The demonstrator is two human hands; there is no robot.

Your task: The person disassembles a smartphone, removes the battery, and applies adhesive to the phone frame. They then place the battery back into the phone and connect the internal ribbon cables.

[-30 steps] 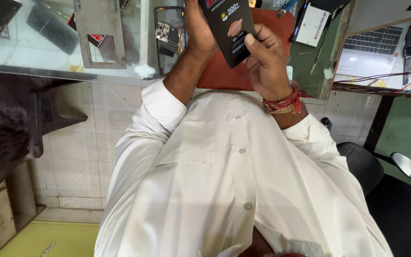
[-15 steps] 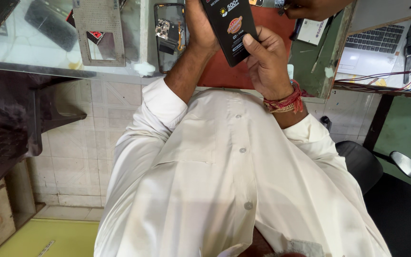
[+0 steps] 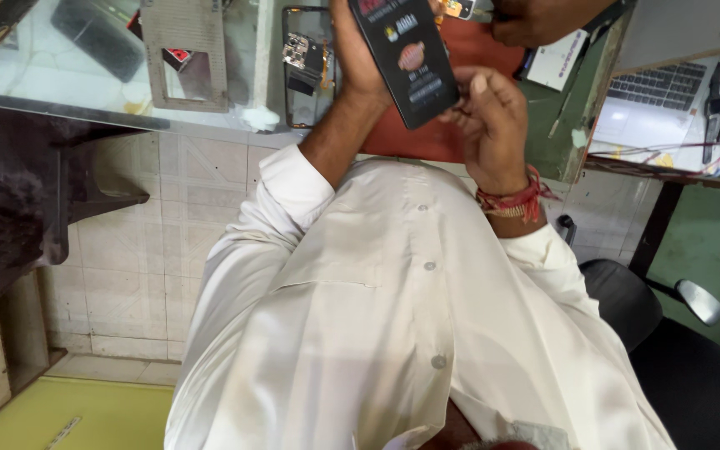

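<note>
From the head camera, both forearms rise out of white sleeves toward a glass counter (image 3: 60, 92). The left hand (image 3: 358, 58) is lifted, wrist straight, its fingers closed around the left edge and back of a flat black packet (image 3: 404, 60). The right hand (image 3: 489, 121), a red thread band at its wrist, curls its fingers and thumb against the packet's lower right edge. The packet is held in the air above a red mat (image 3: 452, 125), printed face toward the camera, its long axis running from upper left to lower right. Another person's hand (image 3: 543, 18) rests near the top edge. An opened phone (image 3: 306, 67) lies just beside the left wrist.
</note>
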